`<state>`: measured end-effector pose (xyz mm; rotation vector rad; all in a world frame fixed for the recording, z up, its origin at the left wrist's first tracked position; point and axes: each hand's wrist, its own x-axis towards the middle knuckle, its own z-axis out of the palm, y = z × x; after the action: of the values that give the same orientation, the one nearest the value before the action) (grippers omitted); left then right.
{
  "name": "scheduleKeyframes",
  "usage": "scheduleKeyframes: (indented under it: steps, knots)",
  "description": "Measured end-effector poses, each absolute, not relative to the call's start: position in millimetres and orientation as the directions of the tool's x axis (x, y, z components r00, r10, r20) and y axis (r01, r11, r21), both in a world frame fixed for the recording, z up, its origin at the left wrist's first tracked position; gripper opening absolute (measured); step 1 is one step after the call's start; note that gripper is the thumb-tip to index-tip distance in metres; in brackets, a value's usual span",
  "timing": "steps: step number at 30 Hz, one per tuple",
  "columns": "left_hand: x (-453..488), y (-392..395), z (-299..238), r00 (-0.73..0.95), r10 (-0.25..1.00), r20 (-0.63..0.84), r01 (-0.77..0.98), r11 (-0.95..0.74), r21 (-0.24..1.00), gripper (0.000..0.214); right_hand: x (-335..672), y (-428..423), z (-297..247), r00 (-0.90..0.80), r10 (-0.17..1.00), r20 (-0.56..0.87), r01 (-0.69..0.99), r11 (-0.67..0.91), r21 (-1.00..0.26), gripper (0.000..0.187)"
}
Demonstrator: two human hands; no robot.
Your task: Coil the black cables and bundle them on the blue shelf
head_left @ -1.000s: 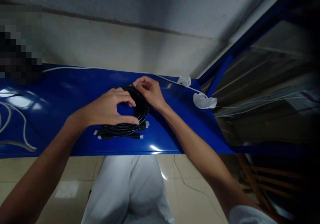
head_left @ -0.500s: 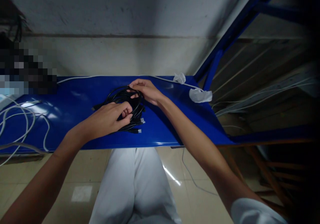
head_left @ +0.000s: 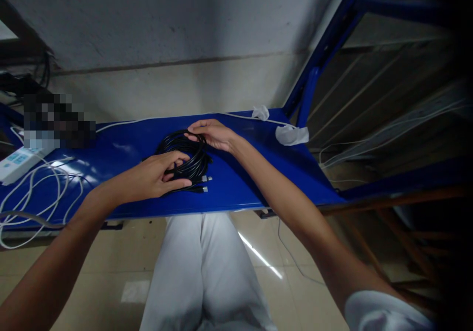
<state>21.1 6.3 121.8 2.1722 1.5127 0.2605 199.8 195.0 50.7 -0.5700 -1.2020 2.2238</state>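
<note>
A coiled bundle of black cables lies on the blue tabletop, several silver plug ends pointing right at its near side. My left hand is on the near left of the coil, fingers curled in among the loops and thumb lying along the front strands. At the far right of the loops, my right hand closes thumb and fingers on the cable. The coil hides some fingertips of both hands.
A white power strip and loose white cables lie at the left. Crumpled white wrappings sit at the back right beside a white cord. A blue metal frame rises on the right; a wall stands behind.
My left thumb has moved away from the fingers and down onto the front strands. The coil looks rounder and tidier. My right hand stays at its far edge. The view has shifted slightly.
</note>
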Motion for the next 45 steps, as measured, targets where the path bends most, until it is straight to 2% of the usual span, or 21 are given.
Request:
scheduleKeyframes:
  steps: [2,5,9,14,18,22,27,31,34,38,41,45]
  knots:
    - [18,8,122,0.386,0.905,-0.178,0.841,-0.266,0.471,0.054,200,194,51,-0.774,0.625,-0.101,-0.260,-0.460,-0.849,0.020]
    - [16,11,116,0.386,0.893,-0.233,0.880,-0.280,0.384,0.047,200,193,52,-0.787,0.608,-0.107,-0.240,-0.461,-0.854,0.017]
    - [19,11,102,0.361,0.916,-0.173,0.907,-0.302,0.294,0.037,202,194,50,-0.805,0.584,-0.105,-0.214,-0.450,-0.867,0.013]
    - [25,8,102,0.409,0.906,-0.110,0.873,-0.353,0.337,0.031,204,198,47,-0.794,0.602,-0.084,-0.204,-0.394,-0.896,0.014]
    - [24,9,114,0.416,0.908,-0.046,0.847,-0.369,0.382,0.032,207,199,46,-0.772,0.633,-0.063,-0.162,-0.291,-0.943,0.013]
    - [23,10,122,0.408,0.911,-0.064,0.837,-0.345,0.424,0.033,209,201,44,-0.728,0.685,-0.024,-0.143,-0.186,-0.972,0.013]
    - [25,5,111,0.383,0.924,0.018,0.866,-0.365,0.340,0.035,205,208,36,-0.683,0.722,0.112,-0.133,0.028,-0.991,0.006]
    - [26,-3,92,0.385,0.918,0.095,0.895,-0.396,0.206,0.037,198,211,24,-0.694,0.688,0.211,-0.164,0.134,-0.977,0.008]
    - [27,-11,81,0.392,0.910,0.135,0.901,-0.409,0.146,0.037,193,209,16,-0.701,0.659,0.273,-0.168,0.220,-0.961,0.002]
    - [25,-18,72,0.428,0.888,0.167,0.859,-0.458,0.230,0.036,191,204,13,-0.715,0.616,0.330,-0.072,0.405,-0.911,0.009]
    - [19,-19,70,0.428,0.885,0.182,0.826,-0.465,0.319,0.032,192,201,13,-0.731,0.591,0.341,-0.031,0.471,-0.882,0.012]
    - [8,-19,70,0.423,0.877,0.227,0.846,-0.472,0.247,0.030,197,202,14,-0.746,0.575,0.335,-0.014,0.490,-0.872,0.018]
